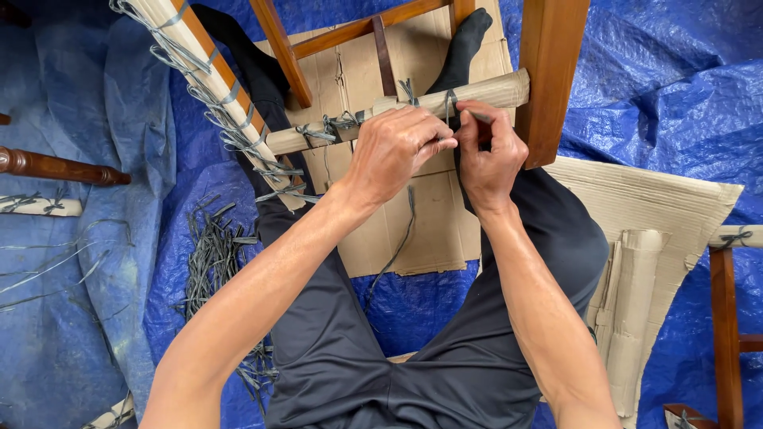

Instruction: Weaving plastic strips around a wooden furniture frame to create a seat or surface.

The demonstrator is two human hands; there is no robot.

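While both arms are stretched forward over dark-trousered legs, the left hand (395,149) is closed, its fingertips pinched on a grey strap (407,208) at the paper-wrapped rail (413,105) of a wooden chair frame (550,71). The right hand (486,155) is curled shut just beside it, gripping the same strap where it is looped around the rail; the two hands are touching. A loose tail of the strap is seen hanging below the left hand, over flattened cardboard (421,230). More grey ties (338,125) are knotted along the rail to the left. A second wrapped rail (208,83) with similar ties is slanted at upper left. Cut strap scraps (213,254) are scattered on the blue tarpaulin (668,71) covering the floor.
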